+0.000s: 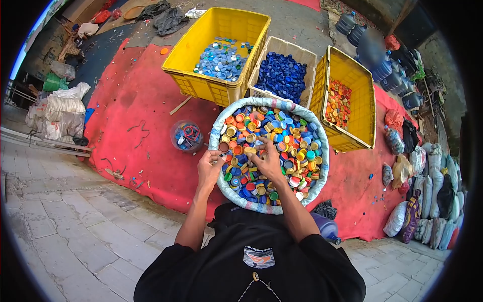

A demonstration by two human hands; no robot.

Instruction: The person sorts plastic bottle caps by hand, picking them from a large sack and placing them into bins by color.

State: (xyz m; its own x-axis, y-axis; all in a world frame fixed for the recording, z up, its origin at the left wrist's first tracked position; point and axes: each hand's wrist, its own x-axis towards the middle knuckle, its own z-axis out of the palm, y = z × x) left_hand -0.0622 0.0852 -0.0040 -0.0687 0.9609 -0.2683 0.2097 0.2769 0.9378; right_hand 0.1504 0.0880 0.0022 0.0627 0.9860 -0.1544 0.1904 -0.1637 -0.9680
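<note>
- Step in hand, by my reading: picking through the mixed bottle caps (282, 136) heaped in the white sack (322, 166) on the red mat (146, 110).
- Left hand (210, 168) at the sack's near-left rim, fingers curled, seemingly pinching a small cap.
- Right hand (269, 162) spread flat on the heap, grasping nothing.
- Next move calls for matching colour to crate: light blue crate (201, 55), dark blue crate (302, 53), orange-red crate (362, 85).

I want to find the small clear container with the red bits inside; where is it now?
In the head view, the small clear container stands on the red mat, just left of the sack of mixed caps, beyond the left hand and below the yellow crate.
</note>
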